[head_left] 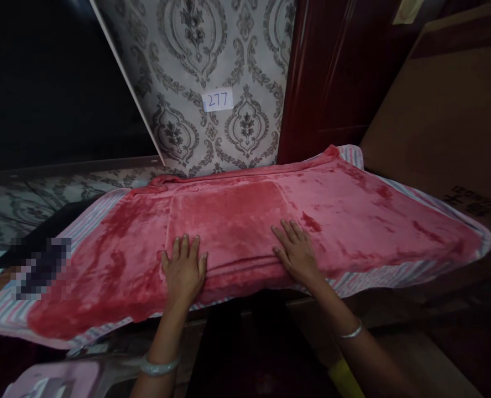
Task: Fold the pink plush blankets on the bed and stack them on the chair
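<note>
A pinkish-red plush cloth (340,204) is spread over the ironing-board-shaped surface in front of me. A rectangular panel (229,210) of the same plush shows at its middle. My left hand (184,271) presses flat on the cloth at the panel's left front corner, fingers spread. My right hand (297,251) lies flat near the panel's right front side, its fingers also apart. Neither hand grips anything. Beneath the plush, a striped cloth (378,279) in white, pink and blue sticks out around the edges. What supports it is mostly hidden.
A large cardboard box (448,110) stands on the right, beside a dark red door or panel (328,72). Behind is patterned wallpaper (245,55) with a paper label (218,99) reading 277. A big dark screen (63,83) fills the upper left. A pink object (55,378) sits low left.
</note>
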